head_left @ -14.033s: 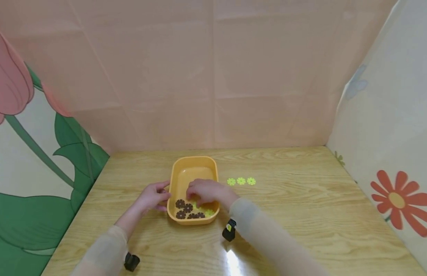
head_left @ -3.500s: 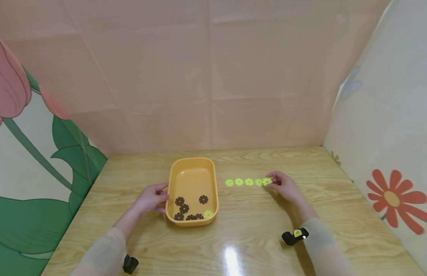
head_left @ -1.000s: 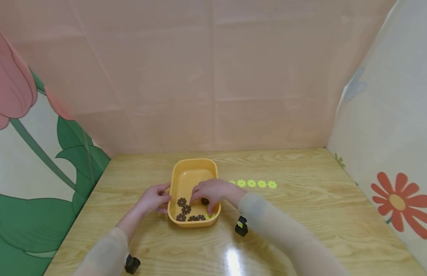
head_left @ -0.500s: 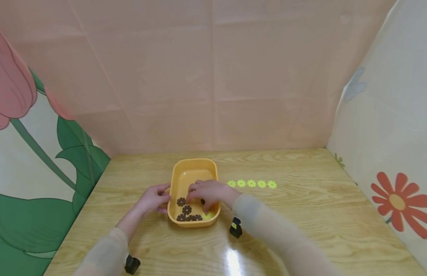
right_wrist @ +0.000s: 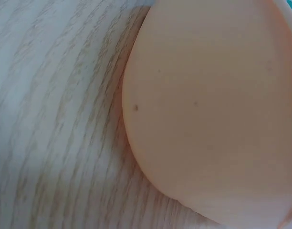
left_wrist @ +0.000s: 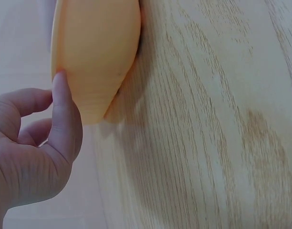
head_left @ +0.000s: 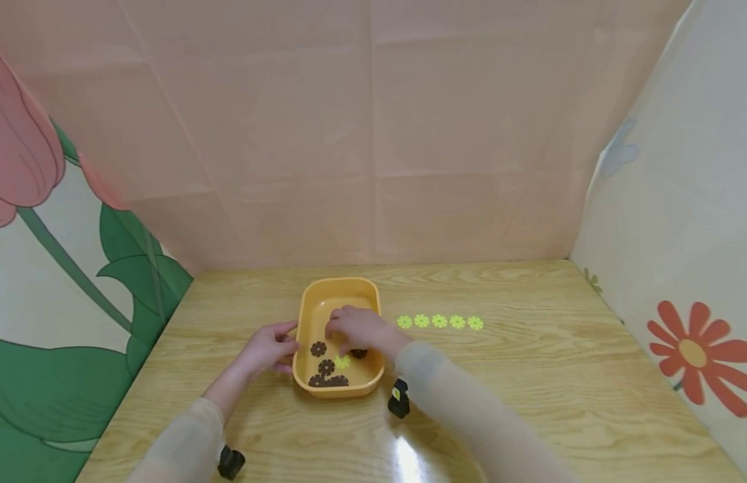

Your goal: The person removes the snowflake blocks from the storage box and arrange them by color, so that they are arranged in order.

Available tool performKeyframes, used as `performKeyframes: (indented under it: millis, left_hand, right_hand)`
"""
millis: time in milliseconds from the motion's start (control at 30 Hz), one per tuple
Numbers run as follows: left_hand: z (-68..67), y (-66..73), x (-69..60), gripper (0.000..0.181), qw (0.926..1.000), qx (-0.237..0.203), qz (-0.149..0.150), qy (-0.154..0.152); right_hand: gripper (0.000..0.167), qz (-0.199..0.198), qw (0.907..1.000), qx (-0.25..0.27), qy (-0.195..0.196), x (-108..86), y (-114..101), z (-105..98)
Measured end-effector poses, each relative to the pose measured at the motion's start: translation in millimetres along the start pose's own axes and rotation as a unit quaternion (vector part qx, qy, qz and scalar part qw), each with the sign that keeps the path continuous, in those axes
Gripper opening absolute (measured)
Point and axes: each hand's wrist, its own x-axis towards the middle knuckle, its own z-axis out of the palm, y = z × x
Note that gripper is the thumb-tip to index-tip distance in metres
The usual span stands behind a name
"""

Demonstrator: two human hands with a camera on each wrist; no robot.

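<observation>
A yellow-orange plastic tray (head_left: 343,285) stands on the wooden table. In it lie several dark brown flower-shaped pieces (head_left: 326,367) and one yellow-green flower piece (head_left: 342,363). My right hand (head_left: 358,329) reaches over the right wall into the tray. Its thumb tip is at the yellow-green piece, and its other fingertips sit a little apart, farther to the left. My left hand (head_left: 269,347) touches the tray's left side with its fingertips; in the left wrist view a finger (left_wrist: 62,112) lies against the outer wall. The right wrist view shows only tray and table, with the right hand hidden.
Several yellow-green flower pieces (head_left: 439,321) lie in a straight row on the table to the right of the tray. A pink-beige sheet (head_left: 373,134) rises at the table's back edge. Flower-patterned panels (head_left: 681,268) stand at both sides.
The row on the table has grown since the oldest frame. Within the last second, my right hand has moved the yellow-green piece from the tray's near right corner toward its middle. The left hand stays put.
</observation>
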Motion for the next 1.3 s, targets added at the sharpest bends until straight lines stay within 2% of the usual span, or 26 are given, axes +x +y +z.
performKeyframes:
  millis: [133,333,633,767,967,1300]
  left_hand:
    - [0.1,-0.1,0.9,0.059,1.0,-0.001,0.001,-0.002]
    - [-0.1,-1.1,3.4,0.06,1.0,-0.002,0.001,-0.005]
    - [0.0,-1.7,1.0,0.061,1.0,0.0,0.007,-0.005]
    - [0.2,-2.1,0.7,0.06,0.9999,-0.003,0.01,-0.005]
    - [-0.3,-1.7,0.5,0.061,0.9999,-0.006,0.011,-0.003]
    - [-0.6,-3.0,1.6,0.06,0.9999,-0.005,0.012,-0.005]
  right_hand:
    - [0.046,0.009,0.9999,0.008,0.005,1.8,2,0]
    - [0.045,0.019,0.9947,0.101,-0.01,0.8,6,-7]
    - [0.044,-0.029,0.9886,0.135,-0.061,-6.1,11,-17]
    - [0.048,-0.049,0.9877,0.132,-0.068,-8.2,12,-17]
    - [0.047,-0.082,0.9903,0.095,-0.06,-8.4,12,-16]
    - [0.043,-0.098,0.992,0.06,-0.053,-7.2,8,-11]
